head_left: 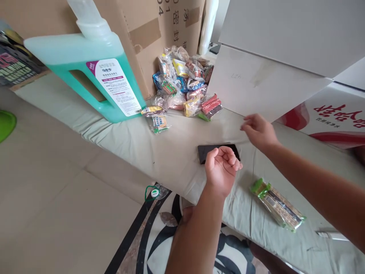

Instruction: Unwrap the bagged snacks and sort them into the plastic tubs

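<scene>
While a translucent plastic jug (pixel 81 57) holds teal liquid (pixel 110 110), small plastic-wrapped snacks (pixel 179 82) are heaped beside a brown cardboard box (pixel 139 17). The left hand (pixel 222 171), its loosely curled fingers released, partly hides a black rectangular phone (pixel 203 153) on pale green cloth (pixel 171 160). The right hand (pixel 260 132) is near a white box (pixel 251 83); I cannot tell whether its bent fingers grasp something.

**Around the edges of the pale cloth**

Pale cloth (pixel 171 152), wrinkled. Large jug (pixel 82 57), teal liquid, label white and purple, beside brown cardboard box (pixel 142 53) with dark printed characters. Far left: dark package (pixel 19 64), pink lettering; bright green object (pixel 6 125), cut by frame. Right: red-and-white carton (pixel 327 114). Floor: black-and-white patterned mat (pixel 155 247).
</scene>
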`<state>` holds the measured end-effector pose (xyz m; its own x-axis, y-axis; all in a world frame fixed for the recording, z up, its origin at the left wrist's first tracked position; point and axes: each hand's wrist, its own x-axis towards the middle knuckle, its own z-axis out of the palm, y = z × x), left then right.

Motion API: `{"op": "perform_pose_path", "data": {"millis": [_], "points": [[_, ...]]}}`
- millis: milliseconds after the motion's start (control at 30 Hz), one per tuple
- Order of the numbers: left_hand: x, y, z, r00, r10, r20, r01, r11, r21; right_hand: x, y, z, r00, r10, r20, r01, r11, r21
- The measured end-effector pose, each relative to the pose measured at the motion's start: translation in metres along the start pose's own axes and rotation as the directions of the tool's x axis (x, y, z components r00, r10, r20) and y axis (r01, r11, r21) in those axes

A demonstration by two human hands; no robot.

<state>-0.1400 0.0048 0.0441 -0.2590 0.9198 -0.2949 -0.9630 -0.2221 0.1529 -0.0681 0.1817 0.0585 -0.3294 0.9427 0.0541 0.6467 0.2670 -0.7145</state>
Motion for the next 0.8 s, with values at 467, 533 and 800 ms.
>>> {"op": "perform_pose_path", "data": {"millis": [467,533,800], "points": [[0.015,-0.01,-0.001,0.997,-0.046,-0.061,0.04,0.994,-0.101,0.099,-0.125,0.146,0.804,-0.528,0.274,0.594,0.729,-0.339],[0.018,-0.005,-0.002,0.995,-0.054,-0.081,0.044,0.993,-0.11,0.117,-0.131,0.154,0.794,-0.533,0.293,0.606,0.73,-0.317],[0.028,0.003,-0.003,0.989,-0.069,-0.131,0.053,0.991,-0.121,0.136,-0.134,0.182,0.798,-0.348,0.491,0.574,0.686,-0.447]]}}
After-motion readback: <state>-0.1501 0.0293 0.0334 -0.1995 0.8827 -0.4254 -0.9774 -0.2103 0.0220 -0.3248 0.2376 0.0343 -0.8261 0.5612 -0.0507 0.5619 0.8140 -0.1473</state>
